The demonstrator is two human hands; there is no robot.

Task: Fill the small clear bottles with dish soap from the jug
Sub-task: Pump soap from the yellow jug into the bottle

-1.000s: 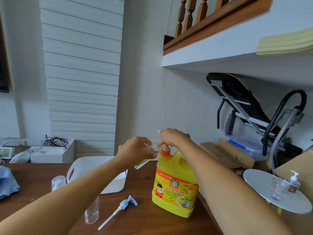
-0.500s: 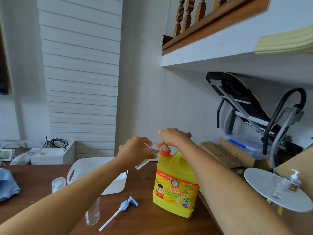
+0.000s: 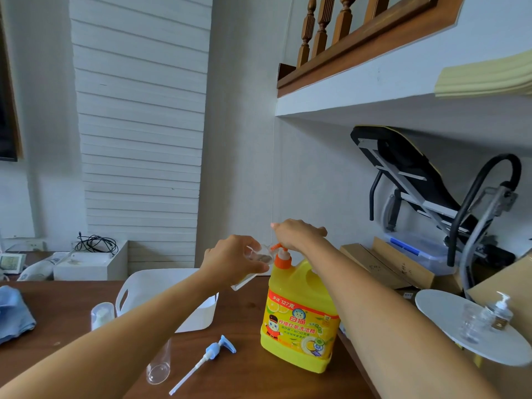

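Observation:
A yellow dish soap jug (image 3: 298, 321) with an orange pump (image 3: 281, 256) stands on the brown table (image 3: 247, 367). My right hand (image 3: 298, 234) rests palm down on the pump's head. My left hand (image 3: 233, 262) grips a small clear bottle (image 3: 260, 254), tilted, with its mouth at the pump's spout. The bottle's lower end pokes out below my fingers. Another clear bottle (image 3: 159, 367) lies on its side near my left forearm, beside a loose blue pump head (image 3: 214, 351) with its long tube.
A white basket (image 3: 135, 292) sits behind my left arm, a capped clear bottle (image 3: 101, 315) left of it, a blue cloth (image 3: 14, 315) at the far left. Right of the table are cardboard boxes (image 3: 385, 266) and a round white stand (image 3: 449, 321) with a pump bottle (image 3: 500, 312).

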